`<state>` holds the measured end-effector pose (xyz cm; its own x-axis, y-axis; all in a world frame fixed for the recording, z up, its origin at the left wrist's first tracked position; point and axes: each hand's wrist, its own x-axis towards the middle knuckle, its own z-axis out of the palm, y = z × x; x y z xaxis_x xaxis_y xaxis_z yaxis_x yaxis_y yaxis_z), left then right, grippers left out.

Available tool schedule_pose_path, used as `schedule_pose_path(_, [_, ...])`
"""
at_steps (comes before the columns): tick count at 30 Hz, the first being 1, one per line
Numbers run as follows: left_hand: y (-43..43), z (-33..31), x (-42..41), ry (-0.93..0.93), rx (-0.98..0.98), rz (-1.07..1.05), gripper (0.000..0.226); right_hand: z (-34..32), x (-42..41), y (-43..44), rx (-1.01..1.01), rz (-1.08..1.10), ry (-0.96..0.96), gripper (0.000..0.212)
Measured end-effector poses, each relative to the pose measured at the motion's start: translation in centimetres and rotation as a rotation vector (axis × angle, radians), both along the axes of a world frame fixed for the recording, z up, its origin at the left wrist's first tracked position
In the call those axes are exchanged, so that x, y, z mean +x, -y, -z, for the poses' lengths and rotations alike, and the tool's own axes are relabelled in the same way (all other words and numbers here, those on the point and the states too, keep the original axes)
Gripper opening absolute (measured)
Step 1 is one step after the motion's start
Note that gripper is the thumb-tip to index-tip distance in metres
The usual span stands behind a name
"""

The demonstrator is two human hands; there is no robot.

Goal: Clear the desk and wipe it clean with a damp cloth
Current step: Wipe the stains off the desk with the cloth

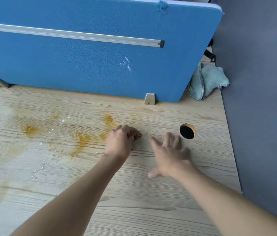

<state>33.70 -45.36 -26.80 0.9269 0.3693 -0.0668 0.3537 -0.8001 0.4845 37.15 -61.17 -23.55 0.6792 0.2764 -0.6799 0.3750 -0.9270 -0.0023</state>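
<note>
One brown lump (137, 133), gripped by left hand (120, 142); right hand (170, 155) splayed, fingers (168, 139) pointing forward.

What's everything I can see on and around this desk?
desk: one, pale wood, foreground
partition: one, blue, along desk's far edge
rail: one, silver, across the partition
brackets: two, grey, at partition's foot
cable hole: one, black, right of the hands
cloth: one, teal, far right corner
wall: one, grey, right side
stains: several, orange-brown, left and centre
crumbs: many, white, scattered left
clump: one, brown, under left fingers
left hand: one, gripping the clump
right hand: one, fingers spread, beside the hole
</note>
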Motion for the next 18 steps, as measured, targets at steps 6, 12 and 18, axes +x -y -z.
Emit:
schedule_pose_path(6, [-0.8,0.2,0.2,0.028,-0.047,0.010,0.011,0.4,1.2,-0.4,0.029,0.041,0.013,0.134])
schedule_pose_path(12, [0.9,-0.2,0.6,-0.015,-0.046,0.072,0.015,0.6,1.6,-0.8,0.016,0.051,-0.039,0.137])
schedule_pose_path(18, [-0.6,0.4,2.4,0.038,-0.034,-0.007,0.012,0.8,1.6,-0.6,0.014,0.054,-0.038,0.136])
